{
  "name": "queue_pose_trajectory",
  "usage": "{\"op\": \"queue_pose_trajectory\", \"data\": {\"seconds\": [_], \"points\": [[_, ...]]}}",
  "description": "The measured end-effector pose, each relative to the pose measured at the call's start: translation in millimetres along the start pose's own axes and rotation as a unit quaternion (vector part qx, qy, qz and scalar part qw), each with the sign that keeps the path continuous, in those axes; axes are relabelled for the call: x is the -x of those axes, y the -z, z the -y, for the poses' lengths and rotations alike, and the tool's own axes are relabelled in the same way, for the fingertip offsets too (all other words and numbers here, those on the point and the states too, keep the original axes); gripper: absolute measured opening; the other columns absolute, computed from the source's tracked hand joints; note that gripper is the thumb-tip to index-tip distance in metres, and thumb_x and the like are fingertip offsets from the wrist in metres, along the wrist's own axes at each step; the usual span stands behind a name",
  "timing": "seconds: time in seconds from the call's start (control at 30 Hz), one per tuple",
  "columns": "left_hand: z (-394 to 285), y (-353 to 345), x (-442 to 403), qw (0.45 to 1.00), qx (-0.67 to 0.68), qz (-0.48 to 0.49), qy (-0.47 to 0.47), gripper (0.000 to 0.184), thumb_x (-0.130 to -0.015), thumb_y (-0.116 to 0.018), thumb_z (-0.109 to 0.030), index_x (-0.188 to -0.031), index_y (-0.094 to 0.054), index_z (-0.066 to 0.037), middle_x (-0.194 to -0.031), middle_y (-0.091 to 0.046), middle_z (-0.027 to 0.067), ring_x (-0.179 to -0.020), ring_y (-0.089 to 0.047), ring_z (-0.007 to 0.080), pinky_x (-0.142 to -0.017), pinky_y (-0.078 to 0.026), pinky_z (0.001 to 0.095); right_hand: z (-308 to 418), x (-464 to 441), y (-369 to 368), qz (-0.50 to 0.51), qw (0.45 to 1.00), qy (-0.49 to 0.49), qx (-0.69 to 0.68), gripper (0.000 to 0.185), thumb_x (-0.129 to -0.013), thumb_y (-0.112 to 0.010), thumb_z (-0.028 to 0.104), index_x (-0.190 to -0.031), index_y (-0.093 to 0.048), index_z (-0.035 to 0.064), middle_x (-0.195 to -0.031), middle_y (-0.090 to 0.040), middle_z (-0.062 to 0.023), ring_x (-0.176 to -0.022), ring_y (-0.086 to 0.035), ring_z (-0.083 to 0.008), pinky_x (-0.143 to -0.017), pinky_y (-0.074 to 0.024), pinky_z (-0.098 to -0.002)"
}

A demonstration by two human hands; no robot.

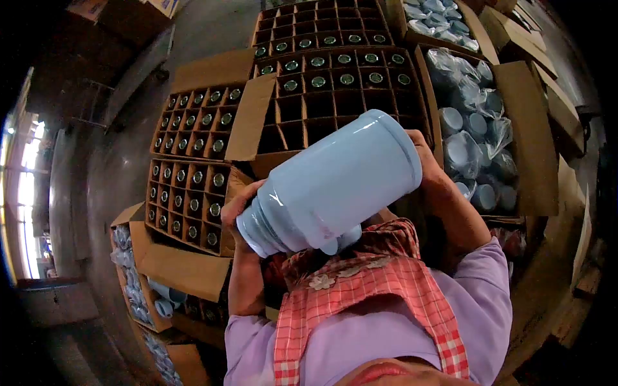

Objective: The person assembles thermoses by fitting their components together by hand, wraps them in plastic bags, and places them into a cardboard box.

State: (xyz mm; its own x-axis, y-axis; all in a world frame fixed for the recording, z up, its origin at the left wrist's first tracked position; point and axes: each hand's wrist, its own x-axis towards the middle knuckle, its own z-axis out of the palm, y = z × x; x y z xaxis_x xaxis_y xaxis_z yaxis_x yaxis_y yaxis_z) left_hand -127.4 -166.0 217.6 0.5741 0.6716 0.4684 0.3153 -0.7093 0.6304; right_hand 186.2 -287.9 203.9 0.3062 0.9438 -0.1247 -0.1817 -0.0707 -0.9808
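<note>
A glossy light blue plastic flask (341,183) is held tilted in front of my chest, its wide end toward the upper right. Around the narrower, stepped end, my left hand (239,204) is closed, its fingers partly hidden. My right hand (425,157) grips the wide rim at the other end, with most fingers behind it. A small light blue piece (341,240) juts out beneath the body, against my red checked apron (360,283).
Divided cartons (335,106) with round glassy tops lie ahead. More such cartons (190,193) are stacked on the left. On the right, an open box holds bagged light blue cups or caps (476,128). Another carton with bagged pieces (129,276) sits lower left.
</note>
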Motion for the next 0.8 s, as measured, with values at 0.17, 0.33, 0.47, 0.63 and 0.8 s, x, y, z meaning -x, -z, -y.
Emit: {"op": "queue_pose_trajectory", "data": {"seconds": [0.17,0.33,0.47,0.63,0.8], "points": [[-2.1,-10.5,-2.8,0.986,0.127,-0.075,-0.082,0.023,-0.086,-0.056,-0.005,-0.104,-0.06,0.008,-0.1,-0.066,0.0156,-0.088,-0.065,0.024,-0.075,-0.053,0.0305,14.2,-1.2,0.9,-0.024,0.998,-0.043,0.036,0.025,-0.083,-0.058,0.002,-0.106,-0.062,-0.0067,-0.093,-0.067,-0.0099,-0.08,-0.064,-0.0148,-0.069,-0.0518,-0.0276],[53.1,-39.6,12.0,0.903,0.398,-0.032,0.158,0.025,-0.087,-0.054,-0.008,-0.106,-0.06,0.006,-0.1,-0.066,0.0147,-0.086,-0.065,0.0231,-0.075,-0.053,0.0304,22.0,4.9,4.3,0.015,0.939,0.267,0.218,0.023,-0.078,-0.064,0.003,-0.1,-0.064,-0.0039,-0.097,-0.065,-0.0115,-0.083,-0.064,-0.02,-0.073,-0.0505,-0.0294],[70.5,-57.9,11.5,0.764,0.583,0.029,0.274,0.027,-0.087,-0.053,-0.012,-0.106,-0.06,0.006,-0.1,-0.065,0.0141,-0.086,-0.064,0.0225,-0.076,-0.053,0.0306,38.8,10.3,5.4,0.088,0.765,0.503,0.392,0.031,-0.068,-0.068,0.011,-0.097,-0.064,0.0025,-0.096,-0.063,-0.0127,-0.078,-0.062,-0.028,-0.067,-0.0509,-0.0332],[74.2,-65.1,18.6,0.691,0.652,0.043,0.308,0.03,-0.088,-0.051,-0.016,-0.107,-0.06,0.005,-0.101,-0.065,0.0133,-0.087,-0.063,0.0217,-0.077,-0.052,0.0308,31.2,11.8,9.6,0.072,0.741,0.515,0.425,0.03,-0.065,-0.069,0.018,-0.092,-0.063,0.0046,-0.087,-0.061,-0.0117,-0.068,-0.058,-0.0278,-0.057,-0.0477,-0.0353],[90.3,-71.3,24.6,0.649,0.692,0.012,0.317,0.033,-0.089,-0.049,-0.021,-0.107,-0.06,0.005,-0.101,-0.064,0.0125,-0.087,-0.063,0.021,-0.078,-0.052,0.031,25.1,17.6,6.1,0.018,0.801,0.435,0.41,0.023,-0.064,-0.065,0.01,-0.086,-0.061,0.003,-0.08,-0.06,-0.0133,-0.066,-0.058,-0.0295,-0.056,-0.0463,-0.0343]]}}
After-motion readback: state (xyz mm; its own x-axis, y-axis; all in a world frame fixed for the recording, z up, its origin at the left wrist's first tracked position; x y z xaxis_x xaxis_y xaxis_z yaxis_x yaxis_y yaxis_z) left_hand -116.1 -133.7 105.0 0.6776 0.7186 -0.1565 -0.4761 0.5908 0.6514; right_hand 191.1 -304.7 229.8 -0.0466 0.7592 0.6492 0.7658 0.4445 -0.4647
